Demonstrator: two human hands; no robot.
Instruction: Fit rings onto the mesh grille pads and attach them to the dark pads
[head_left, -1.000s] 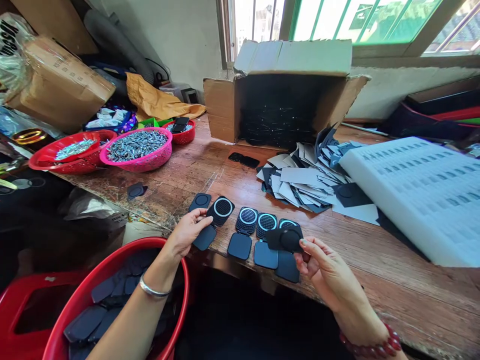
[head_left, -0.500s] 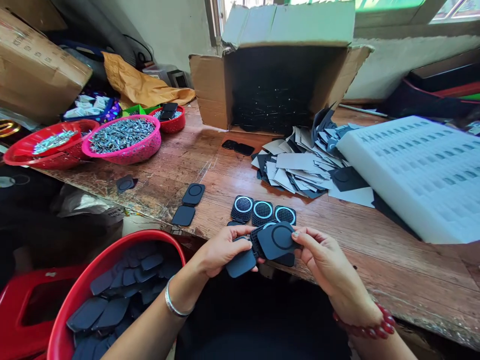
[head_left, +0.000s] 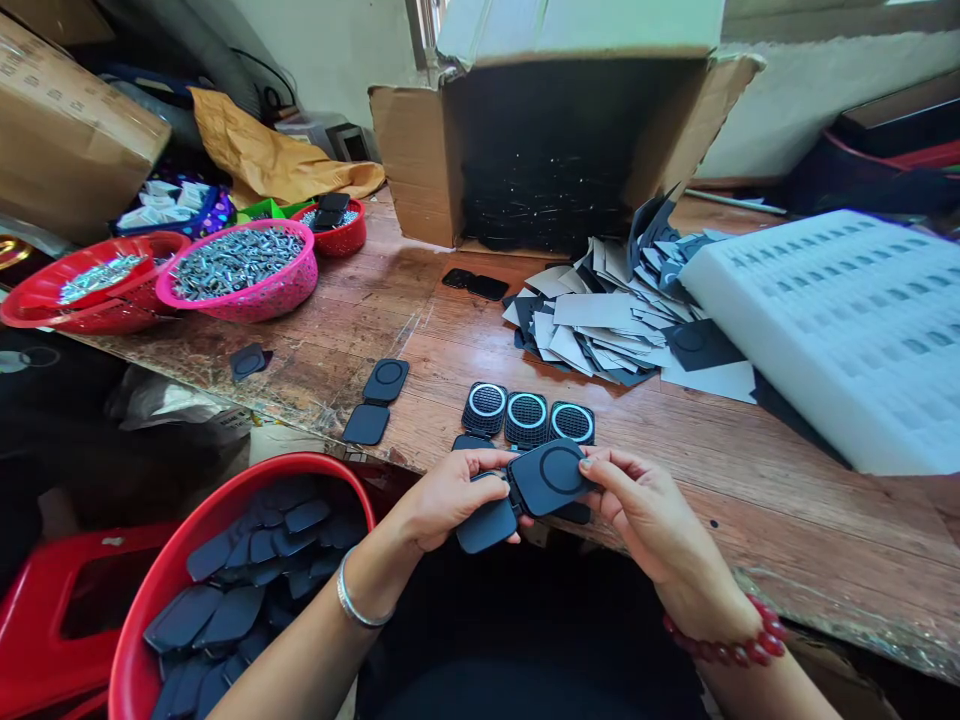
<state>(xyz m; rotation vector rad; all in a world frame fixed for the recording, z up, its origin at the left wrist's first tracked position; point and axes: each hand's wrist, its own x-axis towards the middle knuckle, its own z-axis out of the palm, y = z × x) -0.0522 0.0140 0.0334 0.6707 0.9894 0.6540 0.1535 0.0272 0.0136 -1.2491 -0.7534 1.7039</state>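
My left hand is closed on a black hinged two-panel folding wireless charger, thumb on its plain lower panel. My right hand pinches the right edge of a black ring-marked cover sheet, which lies over the charger's upper panel. Right-hand fingers also reach beneath, partly hidden. Just behind, three uncovered charger panels with pale rings over black grids stand in a row on the table; their lower halves are partly hidden by my hands. To the left lies another unfolded charger with a ring-marked cover.
A red tub of black panels stands at lower left. Baskets of metal parts, including a pink one, sit at the back left. Behind are an open cardboard box, a heap of cut sheets and a white foam tray.
The cover sheet has come down square over the upper panel, hiding the grid and pale ring that showed at its edge. Both hands keep their hold; the camera view has shifted slightly.
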